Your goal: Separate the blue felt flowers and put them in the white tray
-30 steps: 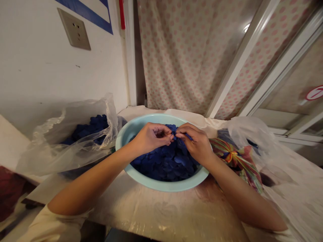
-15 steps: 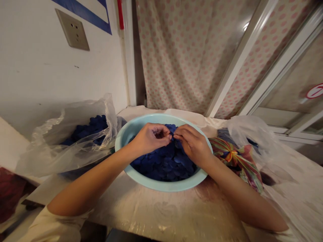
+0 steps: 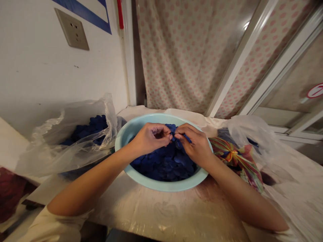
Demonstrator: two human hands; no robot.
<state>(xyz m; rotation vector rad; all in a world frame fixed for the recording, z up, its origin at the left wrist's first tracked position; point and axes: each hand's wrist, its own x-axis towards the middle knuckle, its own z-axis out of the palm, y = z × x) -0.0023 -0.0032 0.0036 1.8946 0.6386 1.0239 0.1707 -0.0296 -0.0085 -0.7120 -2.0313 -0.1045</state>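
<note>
A light-blue plastic basin (image 3: 161, 186) stands on the table in front of me, filled with many dark blue, petal-like fabric pieces (image 3: 164, 164). Over its middle my left hand (image 3: 152, 137) is closed, thumb and fingertips pinching a small blue piece (image 3: 173, 134). My right hand (image 3: 193, 141) meets it from the right, also closed, its thumb and index finger pinched on the same piece. Another bit of blue shows between the right-hand fingers. The fingertips nearly touch and partly hide what they hold.
Left of the basin lies an open clear plastic bag (image 3: 58, 158) with more blue pieces (image 3: 88, 129) inside. On the right are a tied, colourful patterned cloth (image 3: 233, 154) and another clear plastic bag (image 3: 254, 131). A dotted curtain (image 3: 176, 60) hangs behind the table (image 3: 161, 215).
My right-hand fingers have shifted slightly, and blue material now shows between them. My left hand stays nearly in place, still pinching.
</note>
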